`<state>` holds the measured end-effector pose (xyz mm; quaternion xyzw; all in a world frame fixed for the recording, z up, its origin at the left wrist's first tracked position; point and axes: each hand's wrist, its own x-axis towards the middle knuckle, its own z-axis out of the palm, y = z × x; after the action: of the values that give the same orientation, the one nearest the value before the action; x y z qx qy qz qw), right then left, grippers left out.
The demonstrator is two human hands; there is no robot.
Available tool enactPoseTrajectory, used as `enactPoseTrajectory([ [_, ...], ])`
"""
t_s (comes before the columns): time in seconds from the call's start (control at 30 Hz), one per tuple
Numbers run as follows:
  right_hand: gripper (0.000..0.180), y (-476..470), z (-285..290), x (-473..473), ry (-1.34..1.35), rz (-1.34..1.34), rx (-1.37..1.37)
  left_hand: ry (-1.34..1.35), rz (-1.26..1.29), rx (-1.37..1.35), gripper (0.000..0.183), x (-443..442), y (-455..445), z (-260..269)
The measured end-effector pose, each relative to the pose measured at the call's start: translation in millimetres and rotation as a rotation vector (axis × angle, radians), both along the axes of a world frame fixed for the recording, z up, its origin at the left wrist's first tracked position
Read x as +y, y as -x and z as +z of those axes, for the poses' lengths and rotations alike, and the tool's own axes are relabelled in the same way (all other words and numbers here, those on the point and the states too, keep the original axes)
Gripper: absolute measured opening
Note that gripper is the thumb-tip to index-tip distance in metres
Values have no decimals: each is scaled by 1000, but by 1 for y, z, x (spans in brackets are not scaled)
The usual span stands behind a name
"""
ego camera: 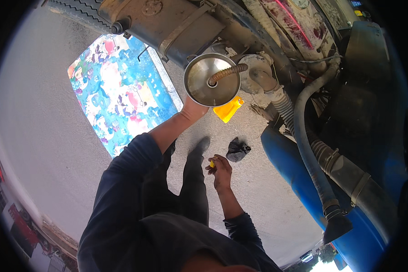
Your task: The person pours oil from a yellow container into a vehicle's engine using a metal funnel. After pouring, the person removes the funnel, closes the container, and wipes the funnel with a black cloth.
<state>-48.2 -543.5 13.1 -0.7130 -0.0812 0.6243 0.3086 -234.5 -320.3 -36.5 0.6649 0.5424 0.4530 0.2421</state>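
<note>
My left hand (193, 109) is under the round metal funnel (224, 91) and seems to grip it from below; its fingers are hidden behind the bowl. A rusty corrugated flexible tube (229, 72) crosses the bowl, one end at the center hole and the other over the rim. Lower down, my right hand (221, 173) pinches a small yellow cap-like piece (212, 164) between thumb and fingers. On the ground beyond the funnel lies a yellow plastic jug (228, 110), partly covered by the rim. A crumpled black plastic bag (237, 150) sits near my right hand.
A dirty cylindrical tank (193, 23) with a strap is above the funnel. Ribbed hoses (282, 105) and a thick grey hose (306, 136) run down the right, beside a blue vehicle panel (292, 170). A colorful printed mat (122, 98) lies left on the pavement.
</note>
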Motion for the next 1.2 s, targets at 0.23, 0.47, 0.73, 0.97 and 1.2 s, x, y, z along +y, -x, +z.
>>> enactPoseTrajectory([
  [0.23, 35, -24, -97, -7, 72, 110, -37, 51, 98, 28, 54, -32, -8, -135],
  [0.47, 39, -40, -200, 0, 35, 197, -169, 107, -17, 219, 45, -68, 11, -265],
  [0.73, 42, -85, -305, 96, -393, 157, -543, 98, -19, 55, 40, -49, -1, -331],
  [0.97, 34, -142, -381, 164, -653, -205, -574, -17, -140, -38, 28, 18, -21, -435],
  [1.2, 18, -231, -436, 227, -952, -245, -541, -251, -102, 563, 22, 135, -42, -505],
])
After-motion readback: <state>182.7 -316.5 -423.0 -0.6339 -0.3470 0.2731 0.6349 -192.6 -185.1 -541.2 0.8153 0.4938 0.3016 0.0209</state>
